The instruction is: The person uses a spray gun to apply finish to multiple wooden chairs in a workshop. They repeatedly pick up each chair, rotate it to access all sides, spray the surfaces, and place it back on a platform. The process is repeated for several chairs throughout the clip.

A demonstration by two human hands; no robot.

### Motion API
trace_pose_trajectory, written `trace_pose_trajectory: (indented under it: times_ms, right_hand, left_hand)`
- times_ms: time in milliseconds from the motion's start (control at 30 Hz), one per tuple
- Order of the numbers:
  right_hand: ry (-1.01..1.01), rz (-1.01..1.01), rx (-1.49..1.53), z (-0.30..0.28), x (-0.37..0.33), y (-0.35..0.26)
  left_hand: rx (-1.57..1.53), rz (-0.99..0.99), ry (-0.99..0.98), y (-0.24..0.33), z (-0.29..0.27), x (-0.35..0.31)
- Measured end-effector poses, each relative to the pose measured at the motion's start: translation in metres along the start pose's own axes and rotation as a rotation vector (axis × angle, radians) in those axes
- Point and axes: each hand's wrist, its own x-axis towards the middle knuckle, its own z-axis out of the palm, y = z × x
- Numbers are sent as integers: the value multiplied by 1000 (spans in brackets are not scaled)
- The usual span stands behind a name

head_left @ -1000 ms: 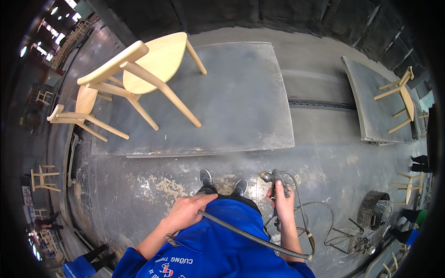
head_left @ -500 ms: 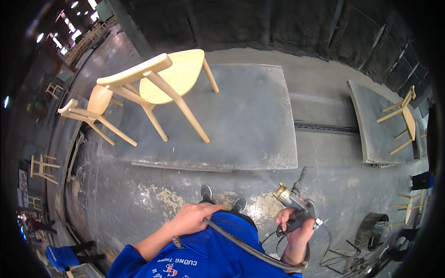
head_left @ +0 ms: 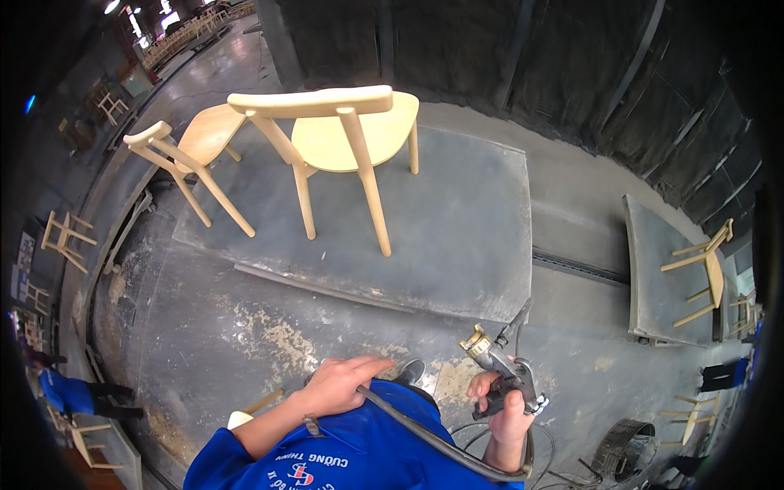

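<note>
The right hand (head_left: 508, 418) is wrapped around a spray gun (head_left: 514, 374), its brass nozzle tilted up and leftward. The left hand (head_left: 333, 387), fingers together, closes over a dark hose (head_left: 431, 437) crossing the blue shirt (head_left: 384, 445). Beyond, a pale wooden chair (head_left: 347, 140) stands upright on a grey platform (head_left: 465, 233).

Head-worn fisheye, close above torso (head_left: 380, 447), facing down, forward over platform (head_left: 457, 237).
</note>
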Motion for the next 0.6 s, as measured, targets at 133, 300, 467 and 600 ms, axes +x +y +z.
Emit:
trace_pose_trajectory:
  times_ms: [133,300,467,600]
  right_hand:
    - [-49,-128,-119,68,26,12]
    - [93,206,-351,156,38,70]
    - [201,407,-427,211,27,130]
    - [318,465,-398,239,12,154]
  left_hand:
    - [-41,34,231,-31,-24,-41]
    - [-53,30,463,-92,-58,-114]
    - [-21,-78,553,-147,-86,-171]
    - [-48,-79,489,-176,-109,-187]
